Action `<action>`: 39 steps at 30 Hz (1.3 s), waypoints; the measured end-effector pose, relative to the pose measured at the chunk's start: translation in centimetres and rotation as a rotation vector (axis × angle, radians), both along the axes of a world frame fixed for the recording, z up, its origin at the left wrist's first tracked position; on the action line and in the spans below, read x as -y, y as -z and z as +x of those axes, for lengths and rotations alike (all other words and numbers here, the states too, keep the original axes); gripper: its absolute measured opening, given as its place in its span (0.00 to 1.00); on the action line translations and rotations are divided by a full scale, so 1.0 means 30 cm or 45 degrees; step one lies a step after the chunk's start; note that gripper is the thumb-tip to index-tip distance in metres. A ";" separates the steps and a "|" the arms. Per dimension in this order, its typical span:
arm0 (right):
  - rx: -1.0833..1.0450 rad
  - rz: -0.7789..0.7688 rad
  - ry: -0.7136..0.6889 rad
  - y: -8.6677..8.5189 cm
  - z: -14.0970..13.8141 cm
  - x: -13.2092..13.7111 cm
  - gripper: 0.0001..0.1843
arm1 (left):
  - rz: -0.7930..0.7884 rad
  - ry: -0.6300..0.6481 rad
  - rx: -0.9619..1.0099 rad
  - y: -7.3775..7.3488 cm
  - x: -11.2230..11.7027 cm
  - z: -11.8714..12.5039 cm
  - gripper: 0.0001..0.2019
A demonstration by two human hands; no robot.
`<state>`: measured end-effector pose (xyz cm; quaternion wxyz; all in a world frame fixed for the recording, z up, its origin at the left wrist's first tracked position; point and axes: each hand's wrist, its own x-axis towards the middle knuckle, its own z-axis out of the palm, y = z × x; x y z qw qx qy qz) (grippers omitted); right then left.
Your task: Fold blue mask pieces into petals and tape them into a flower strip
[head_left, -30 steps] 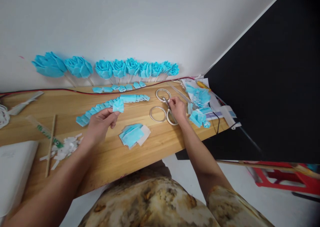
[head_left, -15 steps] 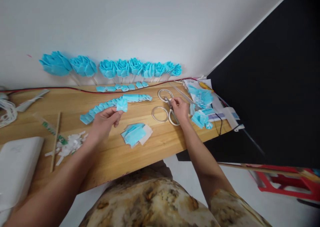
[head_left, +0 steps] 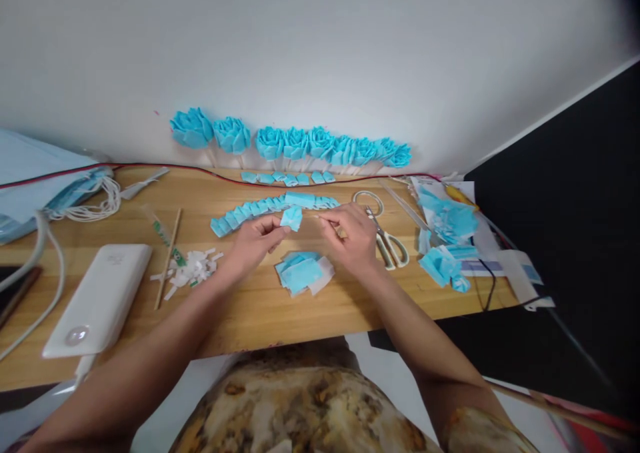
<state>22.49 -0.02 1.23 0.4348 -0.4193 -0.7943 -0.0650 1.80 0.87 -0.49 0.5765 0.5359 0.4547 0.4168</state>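
My left hand (head_left: 259, 240) pinches a small blue fabric square (head_left: 291, 218) between thumb and fingers. Close to its right, my right hand (head_left: 353, 234) has its fingertips pressed together, and a thin thing seems to stick out from them, too small to make out. Scissors with pale handles (head_left: 395, 248) lie on the table just right of that hand. A loose pile of blue and white fabric pieces (head_left: 303, 271) lies below both hands. Behind them runs a curved row of folded blue pieces (head_left: 250, 212).
Blue fabric flowers (head_left: 295, 143) on sticks lean against the wall. A pale ring (head_left: 369, 203) lies behind the scissors. White scraps (head_left: 195, 268), a wooden stick (head_left: 169, 256) and a white power bank (head_left: 100, 300) are at left. Blue scraps (head_left: 450, 220) and papers are at right.
My right hand has moved left from the scissors, toward the blue square in my left hand. The view has turned left, bringing in more of the table's left side.
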 end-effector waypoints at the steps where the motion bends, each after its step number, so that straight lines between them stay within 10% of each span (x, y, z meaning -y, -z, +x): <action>1: 0.007 0.029 0.009 0.001 -0.010 -0.005 0.08 | 0.003 0.001 0.009 0.001 -0.001 0.000 0.15; 39: 0.190 0.402 -0.069 0.048 -0.051 -0.047 0.10 | 0.239 0.014 0.025 -0.009 0.010 0.014 0.12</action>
